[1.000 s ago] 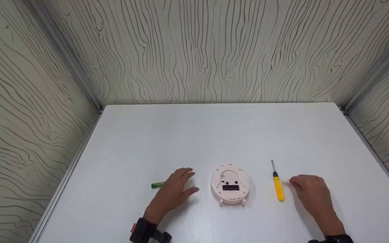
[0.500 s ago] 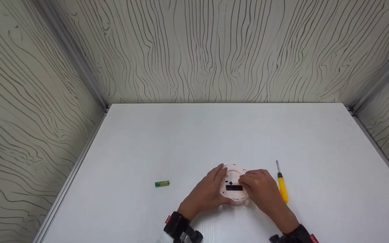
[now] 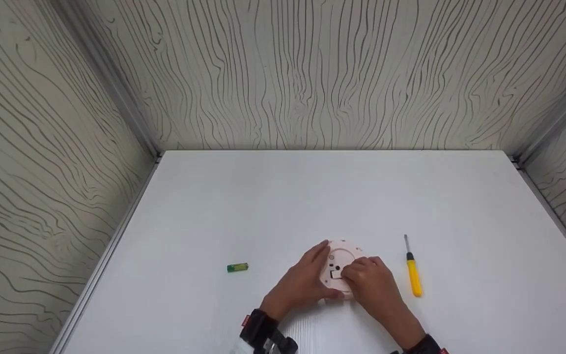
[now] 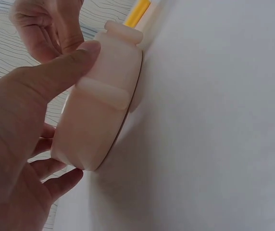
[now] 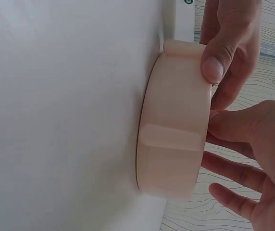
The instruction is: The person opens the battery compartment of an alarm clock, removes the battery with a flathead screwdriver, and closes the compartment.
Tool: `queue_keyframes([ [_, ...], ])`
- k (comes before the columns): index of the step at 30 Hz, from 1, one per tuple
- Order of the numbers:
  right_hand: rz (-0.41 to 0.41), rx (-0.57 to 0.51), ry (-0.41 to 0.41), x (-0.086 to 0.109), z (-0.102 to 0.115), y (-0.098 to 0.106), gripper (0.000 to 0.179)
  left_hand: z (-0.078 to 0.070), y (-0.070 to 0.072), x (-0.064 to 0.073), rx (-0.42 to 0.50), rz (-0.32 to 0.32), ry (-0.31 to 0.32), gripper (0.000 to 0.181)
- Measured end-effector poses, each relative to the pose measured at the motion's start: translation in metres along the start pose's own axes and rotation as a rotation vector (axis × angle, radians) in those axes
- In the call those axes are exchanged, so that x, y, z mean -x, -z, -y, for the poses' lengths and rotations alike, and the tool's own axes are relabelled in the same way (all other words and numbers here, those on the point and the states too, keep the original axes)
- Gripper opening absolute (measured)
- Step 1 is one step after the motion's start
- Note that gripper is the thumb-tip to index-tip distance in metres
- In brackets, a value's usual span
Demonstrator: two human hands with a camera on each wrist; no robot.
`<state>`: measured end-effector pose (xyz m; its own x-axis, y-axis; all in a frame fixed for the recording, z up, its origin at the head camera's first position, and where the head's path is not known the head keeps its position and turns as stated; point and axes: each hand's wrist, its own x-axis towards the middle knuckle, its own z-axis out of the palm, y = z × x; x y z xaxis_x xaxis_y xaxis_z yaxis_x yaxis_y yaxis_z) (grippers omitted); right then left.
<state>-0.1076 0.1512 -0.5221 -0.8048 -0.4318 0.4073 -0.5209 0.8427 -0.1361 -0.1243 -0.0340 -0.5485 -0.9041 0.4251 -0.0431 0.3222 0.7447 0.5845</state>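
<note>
A pale pink round alarm clock (image 3: 344,254) lies face down on the white table, its back with small black knobs upward. My left hand (image 3: 301,281) grips its left side, thumb on the near edge by the stubby feet and fingers round the far edge. With my right hand (image 3: 372,284) I pinch a small pale battery cover (image 3: 336,275) over the dark battery slot. The fingers hide the cover's right end. Both wrist views show the clock's side wall (image 4: 87,127) with the left thumb on it and the right fingers at its back.
A green battery (image 3: 237,267) lies left of the clock. To the right is a screwdriver (image 3: 414,278) with a yellow handle, its tip pointing away. Patterned wall panels (image 3: 283,73) rise behind the table (image 3: 283,196) and at both sides.
Both hands have come inward to the clock; the left has taken hold of it. My right hand has brought the cover from beside the screwdriver onto the slot, which was uncovered before.
</note>
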Motion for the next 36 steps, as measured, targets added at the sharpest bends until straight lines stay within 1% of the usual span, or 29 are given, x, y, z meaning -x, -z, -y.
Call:
queue_keyframes([
  [8,-0.027,-0.002,0.011,0.001,0.000,-0.004,0.014,0.001,0.001,-0.001,-0.013,-0.009,-0.021,0.107],
  [13,-0.058,-0.001,0.025,0.002,0.000,-0.006,0.014,0.002,0.000,-0.002,-0.008,-0.016,-0.040,0.106],
  [21,-0.090,-0.014,0.053,0.004,0.001,-0.009,0.017,0.003,0.002,-0.001,-0.016,-0.012,-0.048,0.107],
  [26,-0.084,-0.034,0.045,0.004,0.001,-0.010,0.016,0.002,0.002,0.000,-0.016,-0.009,-0.034,0.107],
  [32,-0.088,-0.031,0.061,0.006,0.001,-0.012,0.019,0.000,0.002,0.000,0.001,0.005,-0.001,0.109],
  [36,-0.094,-0.040,0.064,0.007,0.001,-0.013,0.022,0.000,0.002,0.000,0.005,0.004,0.001,0.109],
])
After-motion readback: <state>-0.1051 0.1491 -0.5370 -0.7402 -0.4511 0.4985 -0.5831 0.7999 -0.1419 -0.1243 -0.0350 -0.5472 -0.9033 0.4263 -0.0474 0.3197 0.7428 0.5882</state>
